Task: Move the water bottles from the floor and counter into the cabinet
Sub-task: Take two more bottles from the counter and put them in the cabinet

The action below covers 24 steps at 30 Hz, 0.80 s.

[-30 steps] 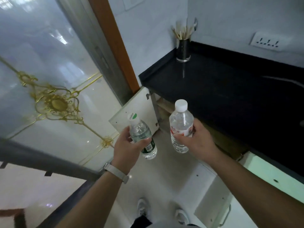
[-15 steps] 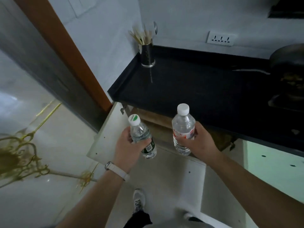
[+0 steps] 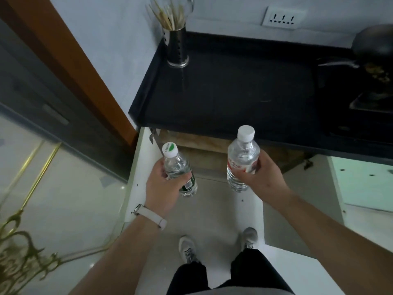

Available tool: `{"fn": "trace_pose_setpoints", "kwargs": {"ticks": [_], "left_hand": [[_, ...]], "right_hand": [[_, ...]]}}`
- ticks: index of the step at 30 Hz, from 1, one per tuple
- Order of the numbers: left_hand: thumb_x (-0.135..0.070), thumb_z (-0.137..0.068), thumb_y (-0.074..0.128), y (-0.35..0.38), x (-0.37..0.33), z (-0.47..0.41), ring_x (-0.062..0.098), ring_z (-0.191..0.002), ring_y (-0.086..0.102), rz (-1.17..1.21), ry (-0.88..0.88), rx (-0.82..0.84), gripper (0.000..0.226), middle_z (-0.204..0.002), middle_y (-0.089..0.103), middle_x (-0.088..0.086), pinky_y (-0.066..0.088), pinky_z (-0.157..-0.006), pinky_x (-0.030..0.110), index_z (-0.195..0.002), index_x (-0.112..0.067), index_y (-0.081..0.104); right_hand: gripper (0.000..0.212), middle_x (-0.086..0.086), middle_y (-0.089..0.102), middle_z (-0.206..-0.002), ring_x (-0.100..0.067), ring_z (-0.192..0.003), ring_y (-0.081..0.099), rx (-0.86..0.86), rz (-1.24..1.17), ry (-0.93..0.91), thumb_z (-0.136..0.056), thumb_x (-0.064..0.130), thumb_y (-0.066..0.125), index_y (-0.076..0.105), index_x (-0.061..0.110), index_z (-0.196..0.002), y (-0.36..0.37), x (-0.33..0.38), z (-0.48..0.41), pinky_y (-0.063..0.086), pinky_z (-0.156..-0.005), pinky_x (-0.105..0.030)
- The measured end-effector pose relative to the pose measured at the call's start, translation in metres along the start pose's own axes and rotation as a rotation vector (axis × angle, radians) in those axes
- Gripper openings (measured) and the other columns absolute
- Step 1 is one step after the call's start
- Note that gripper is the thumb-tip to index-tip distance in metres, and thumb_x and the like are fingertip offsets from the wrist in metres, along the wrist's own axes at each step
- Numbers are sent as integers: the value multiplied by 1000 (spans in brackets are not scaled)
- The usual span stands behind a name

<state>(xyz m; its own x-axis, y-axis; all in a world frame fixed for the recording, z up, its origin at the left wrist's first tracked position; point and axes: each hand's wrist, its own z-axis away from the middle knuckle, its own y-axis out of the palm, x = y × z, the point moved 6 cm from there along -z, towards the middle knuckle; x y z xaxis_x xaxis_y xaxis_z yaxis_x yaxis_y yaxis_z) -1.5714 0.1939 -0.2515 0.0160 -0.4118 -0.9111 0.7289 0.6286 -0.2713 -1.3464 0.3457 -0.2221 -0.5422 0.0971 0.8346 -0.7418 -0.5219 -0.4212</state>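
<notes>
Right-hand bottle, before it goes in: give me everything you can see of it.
The bottle is clear, ribbed plastic with a white screw cap, closed. It has a red-and-white label around the middle, partly hidden by fingers. It appears filled with water. It is held nearly upright, cap leaning slightly away, in the air in front of the open cabinet and below the edge of the black counter. Only the right hand touches it, gripping it around the middle.

white bottle cap (image 3: 169, 149), printed "C'estbon"
</notes>
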Motion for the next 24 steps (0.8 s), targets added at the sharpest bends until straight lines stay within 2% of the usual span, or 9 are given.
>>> {"fn": "trace_pose_setpoints", "kwargs": {"ticks": [5,9,14,19,21,24], "left_hand": [[-19,-73,88,14,17,-26,4,-99,69,-9,-32,-13,55,-110,74,-11,55,-89,29,-123,-26,65],[-19,-72,89,32,31,-44,-3,-92,68,-23,-58,-29,51,-104,74,-15,54,-85,25,-116,-28,66],[-18,-72,89,55,58,-63,-5,-91,69,-23,-88,-57,54,-103,75,-16,54,-84,22,-119,-27,66],[-14,-72,89,91,115,-98,-2,-91,70,9,-64,-57,47,-98,75,-20,53,-82,23,-109,-33,67],[-10,-73,89,106,143,-118,-3,-90,70,28,-45,-51,46,-96,75,-24,52,-81,21,-103,-37,66],[-12,-72,90,124,187,-148,-2,-91,71,39,-13,-65,47,-97,75,-25,55,-86,25,-103,-38,66]], "right_hand": [[49,19,65,-100,4,-88,63,21,-15,25,-76,36,84,49,42,-110,16,-15,-30,44,-66,-11],[51,21,64,-102,6,-90,61,51,-23,46,-76,37,83,47,45,-112,28,-42,-51,42,-68,-11],[50,23,63,-100,11,-84,60,103,-8,78,-76,40,82,46,47,-110,42,-77,-76,42,-61,-8],[51,26,62,-95,9,-84,61,115,2,64,-74,39,84,45,48,-106,71,-138,-119,44,-54,-5],[54,24,65,-99,6,-88,64,118,4,47,-72,41,84,47,48,-110,86,-166,-141,46,-60,-8],[56,20,67,-103,3,-91,66,112,-27,19,-71,36,85,49,45,-113,109,-210,-179,47,-67,-11]]}}
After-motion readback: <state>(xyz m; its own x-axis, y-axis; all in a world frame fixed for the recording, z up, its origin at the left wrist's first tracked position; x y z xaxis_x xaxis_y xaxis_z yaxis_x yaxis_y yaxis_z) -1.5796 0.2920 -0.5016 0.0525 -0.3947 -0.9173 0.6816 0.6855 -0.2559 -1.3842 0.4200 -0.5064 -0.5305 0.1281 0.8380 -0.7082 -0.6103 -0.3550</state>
